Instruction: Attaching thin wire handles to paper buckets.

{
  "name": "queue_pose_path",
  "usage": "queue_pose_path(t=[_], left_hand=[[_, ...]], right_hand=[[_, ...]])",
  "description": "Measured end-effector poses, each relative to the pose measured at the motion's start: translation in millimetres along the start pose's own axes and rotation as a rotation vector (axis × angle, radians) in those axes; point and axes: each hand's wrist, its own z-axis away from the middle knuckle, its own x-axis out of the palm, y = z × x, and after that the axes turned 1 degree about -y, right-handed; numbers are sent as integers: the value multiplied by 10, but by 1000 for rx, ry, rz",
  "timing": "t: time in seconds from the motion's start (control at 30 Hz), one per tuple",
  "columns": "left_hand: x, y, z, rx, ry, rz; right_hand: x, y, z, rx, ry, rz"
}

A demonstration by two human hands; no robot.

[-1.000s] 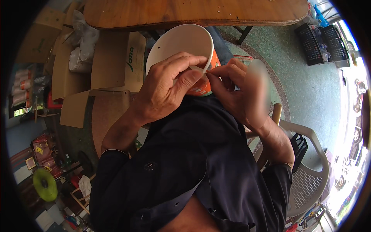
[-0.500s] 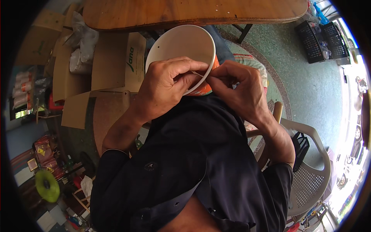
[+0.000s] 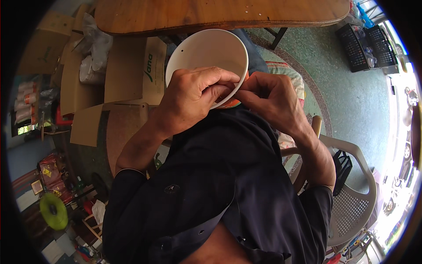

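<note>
A large white paper bucket (image 3: pixel 210 48) with an orange outer side rests tilted at my lap, its mouth facing up toward me. One small dark hole shows in its wall at the left. My left hand (image 3: pixel 193 94) reaches over the near rim, thumb and index finger pinched together against the inside of the right wall. Outside that same wall, my right hand (image 3: pixel 270 97) is closed, its thumb and index finger meeting at the rim opposite the left fingertips. Whatever lies between the fingertips is too small or hidden to make out.
A wooden table (image 3: pixel 220 15) stands just beyond the bucket. Open cardboard boxes (image 3: pixel 127 70) with plastic bags are at the left. A grey plastic chair (image 3: pixel 351 211) is by my right elbow, and a black crate (image 3: pixel 356 50) sits on the floor at the far right.
The bucket has shifted slightly right, with less of its orange side showing. My right fingers have curled in closer against the rim; the left hand has moved slightly right.
</note>
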Motion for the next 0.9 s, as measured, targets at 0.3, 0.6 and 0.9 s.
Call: queue_pose_path(t=[0.3, 0.6, 0.9], left_hand=[[38, -79, 5, 15, -3, -7], [-4, -78, -18, -105, -33, 99], [-129, -50, -17, -275, 6, 345]], right_hand=[[-19, 33, -25, 44, -40, -33], [-92, 47, 1, -96, -27, -82], [-72, -12, -39, -184, -44, 31]])
